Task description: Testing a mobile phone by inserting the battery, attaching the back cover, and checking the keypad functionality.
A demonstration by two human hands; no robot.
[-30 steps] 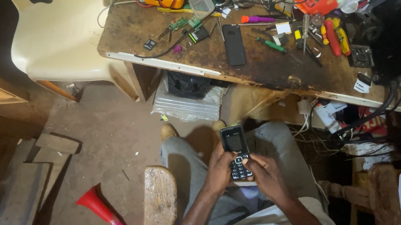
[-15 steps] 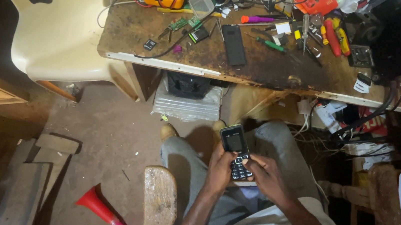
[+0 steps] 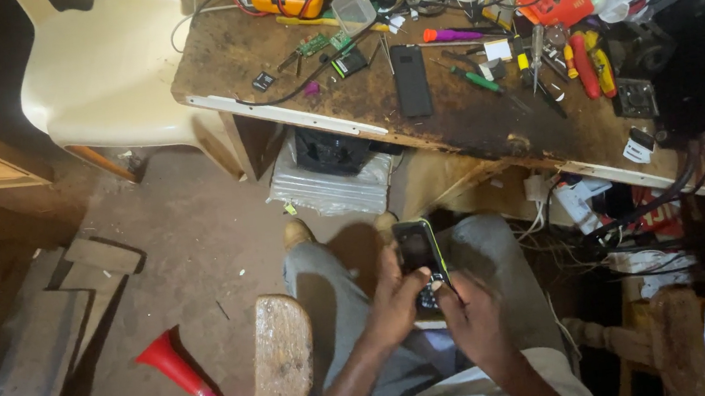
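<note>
Black and edged in green, the small keypad phone (image 3: 423, 262) sits over our lap, grasped between the fingers of our left hand (image 3: 395, 302) and right hand (image 3: 470, 315), thumbs on its keys. Beyond the fingers lies the cluttered wooden worktop (image 3: 485, 116), carrying a dark smartphone (image 3: 411, 81).
</note>
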